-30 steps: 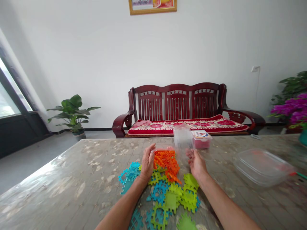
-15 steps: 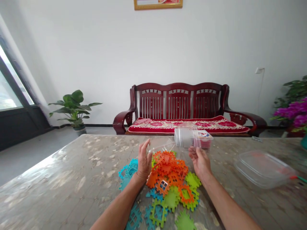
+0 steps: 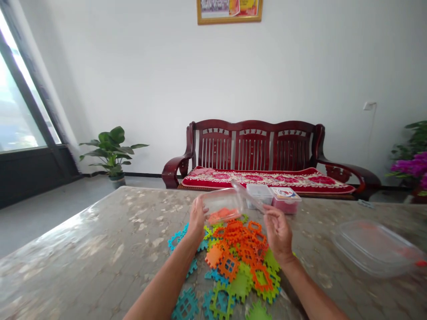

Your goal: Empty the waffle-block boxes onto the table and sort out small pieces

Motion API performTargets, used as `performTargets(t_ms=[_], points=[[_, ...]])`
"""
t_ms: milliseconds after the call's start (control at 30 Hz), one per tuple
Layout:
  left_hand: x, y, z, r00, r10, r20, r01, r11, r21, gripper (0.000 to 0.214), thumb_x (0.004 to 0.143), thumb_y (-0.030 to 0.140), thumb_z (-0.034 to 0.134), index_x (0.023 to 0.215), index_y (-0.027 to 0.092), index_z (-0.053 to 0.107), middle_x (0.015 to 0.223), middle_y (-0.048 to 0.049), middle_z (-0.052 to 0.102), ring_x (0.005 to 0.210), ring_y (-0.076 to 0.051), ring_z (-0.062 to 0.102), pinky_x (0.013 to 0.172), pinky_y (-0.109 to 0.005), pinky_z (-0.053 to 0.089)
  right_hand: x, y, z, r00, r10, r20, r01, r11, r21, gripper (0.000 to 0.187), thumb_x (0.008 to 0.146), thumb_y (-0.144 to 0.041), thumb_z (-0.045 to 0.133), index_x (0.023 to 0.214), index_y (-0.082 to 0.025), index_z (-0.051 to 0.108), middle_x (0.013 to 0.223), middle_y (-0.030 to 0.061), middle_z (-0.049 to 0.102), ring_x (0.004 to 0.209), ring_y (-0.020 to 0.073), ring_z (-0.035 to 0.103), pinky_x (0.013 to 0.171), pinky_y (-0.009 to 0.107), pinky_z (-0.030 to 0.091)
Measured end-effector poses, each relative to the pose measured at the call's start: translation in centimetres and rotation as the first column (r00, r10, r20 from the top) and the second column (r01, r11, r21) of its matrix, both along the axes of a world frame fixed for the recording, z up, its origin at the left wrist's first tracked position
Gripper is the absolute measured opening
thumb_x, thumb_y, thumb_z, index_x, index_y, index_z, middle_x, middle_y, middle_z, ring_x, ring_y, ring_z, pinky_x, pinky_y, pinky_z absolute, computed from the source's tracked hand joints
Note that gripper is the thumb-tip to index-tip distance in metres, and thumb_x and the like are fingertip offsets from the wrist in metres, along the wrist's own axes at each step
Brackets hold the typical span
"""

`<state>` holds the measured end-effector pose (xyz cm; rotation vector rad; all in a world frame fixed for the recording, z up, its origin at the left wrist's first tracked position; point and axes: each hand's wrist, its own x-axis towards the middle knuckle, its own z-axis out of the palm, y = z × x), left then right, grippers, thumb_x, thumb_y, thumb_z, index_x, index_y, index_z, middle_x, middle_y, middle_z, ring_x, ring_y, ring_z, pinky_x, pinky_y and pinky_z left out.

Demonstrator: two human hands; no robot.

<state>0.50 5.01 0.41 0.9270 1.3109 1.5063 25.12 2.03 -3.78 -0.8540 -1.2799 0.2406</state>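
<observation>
Plastic tiles with toothed edges on a bench [image 3: 100,249]. Compared with the preceding views, the orange tiles [image 3: 247,253] are now lying spread out over the green tiles [image 3: 240,282] and blue tiles [image 3: 186,304] rather than massing at the container's mouth, and the clear container [image 3: 216,202] is no longer tipping so steeply. This is suggesting that the pouring is largely done; a few orange pieces [image 3: 223,215] are showing within or through its wall, and which of the two cannot be told.

The left hand [image 3: 197,217] is holding the container's left side, its grip closing around the edge. The right hand [image 3: 279,231] is pinching the lower edge of a clear lid [image 3: 248,197], which is leaning aslant beside the container; whether the two are touching is unclear.

The heap is occupying the bench between the forearms, leaving little room for setting the container down directly in front. Behind the lid, a whitish box [image 3: 259,194] and a labelled pink box [image 3: 286,203] are standing side by side, limiting space there. Another clear container [image 3: 376,249] is resting well apart at right. Beyond the bench, a carved wooden settee [image 3: 251,129] is facing the person.
</observation>
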Motion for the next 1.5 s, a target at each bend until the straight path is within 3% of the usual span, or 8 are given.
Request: performTargets(t_ms=[200, 467, 667, 767, 867, 1000, 1133, 1500], points=[[-1.0, -0.2, -0.2, 0.977, -0.200, 0.074, 0.210, 0.963, -0.169, 0.049, 0.086, 0.056, 0.052, 0.117, 0.020, 0.066, 0.098, -0.0067, 0.064, 0.066, -0.012, 0.058, 0.055, -0.022, 0.044, -0.3, -1.3, 0.4, 0.805, -0.027, 0.593, -0.101, 0.978, 0.182, 0.013, 0.093, -0.016, 0.055, 0.099, -0.025, 0.062, 0.117, 0.0080, 0.070, 0.120, 0.0231, 0.061, 0.102, 0.043, 0.052], [-0.7, -0.1, -1.0, 0.934, -0.340, 0.113, 0.355, 0.918, -0.175, 0.064, 0.080, 0.074, 0.048, 0.109, 0.020, 0.068, 0.096, -0.0079, 0.072, 0.081, -0.021, 0.066, 0.064, -0.028, 0.049, -0.6, -1.8, 0.6, 0.684, 0.036, 0.729, -0.184, 0.975, 0.125, 0.024, 0.090, -0.010, 0.053, 0.106, -0.025, 0.061, 0.122, 0.0077, 0.069, 0.126, 0.0236, 0.058, 0.105, 0.044, 0.051], [-0.3, -0.3, -1.5, 0.927, -0.375, 0.006, 0.375, 0.924, -0.075, 0.048, 0.072, 0.059, 0.067, 0.101, 0.021, 0.067, 0.106, -0.0053, 0.069, 0.095, -0.022, 0.064, 0.077, -0.028, 0.048, -0.5, -2.1, 0.6, 0.724, 0.208, 0.658, -0.212, 0.974, -0.075, 0.026, 0.085, -0.009, 0.051, 0.102, -0.024, 0.063, 0.130, 0.0071, 0.066, 0.133, 0.0249, 0.052, 0.112, 0.047, 0.043], [-0.1, -0.8, -1.2, 0.921, -0.389, -0.024, 0.390, 0.921, 0.004, 0.045, 0.076, 0.057, 0.062, 0.102, 0.021, 0.067, 0.109, -0.0062, 0.069, 0.101, -0.023, 0.062, 0.085, -0.031, 0.048, -0.7, -1.8, 0.1, 0.830, 0.295, 0.474, -0.222, 0.953, -0.204, 0.023, 0.084, -0.015, 0.050, 0.100, -0.023, 0.064, 0.130, 0.0075, 0.066, 0.131, 0.0266, 0.053, 0.112, 0.049, 0.041], [0.2, -1.2, -0.9, 0.915, -0.395, -0.079, 0.400, 0.914, 0.064, 0.043, 0.080, 0.055, 0.059, 0.103, 0.019, 0.067, 0.107, -0.0070, 0.070, 0.101, -0.023, 0.062, 0.088, -0.033, 0.048, -1.1, -0.8, -0.5, 0.974, 0.162, 0.158, -0.115, 0.956, -0.271, 0.025, 0.092, -0.031, 0.047, 0.109, -0.022, 0.063, 0.126, 0.0092, 0.067, 0.121, 0.0259, 0.060, 0.105, 0.047, 0.047], [0.8, -1.8, -0.6, 0.900, -0.430, -0.073, 0.436, 0.893, 0.111, 0.043, 0.084, 0.053, 0.058, 0.108, 0.019, 0.067, 0.109, -0.0065, 0.070, 0.099, -0.021, 0.063, 0.087, -0.031, 0.049, -1.3, 0.6, -0.8, 0.995, 0.081, -0.065, -0.099, 0.929, -0.358, 0.046, 0.096, -0.056, 0.044, 0.119, -0.021, 0.064, 0.119, 0.0099, 0.071, 0.112, 0.0237, 0.066, 0.094, 0.042, 0.056], [1.3, -2.2, -0.6, 0.872, -0.490, -0.011, 0.488, 0.866, 0.113, 0.049, 0.080, 0.058, 0.063, 0.111, 0.021, 0.065, 0.113, -0.0078, 0.069, 0.100, -0.021, 0.064, 0.083, -0.030, 0.051, -0.8, 0.9, -0.3, 0.973, 0.211, -0.089, -0.229, 0.898, -0.375, 0.054, 0.094, -0.065, 0.043, 0.111, -0.022, 0.071, 0.114, 0.0084, 0.074, 0.109, 0.0240, 0.068, 0.091, 0.042, 0.057], [2.3, -1.9, -1.9, 0.934, -0.349, -0.079, 0.357, 0.926, 0.123, 0.047, 0.082, 0.065, 0.057, 0.094, 0.020, 0.062, 0.085, -0.0012, 0.063, 0.075, -0.015, 0.060, 0.067, -0.025, 0.048, -0.7, 0.3, 1.4, 0.978, 0.207, 0.034, -0.173, 0.886, -0.431, 0.061, 0.091, -0.072, 0.040, 0.113, -0.024, 0.072, 0.116, 0.0081, 0.073, 0.115, 0.0265, 0.065, 0.103, 0.045, 0.049]])
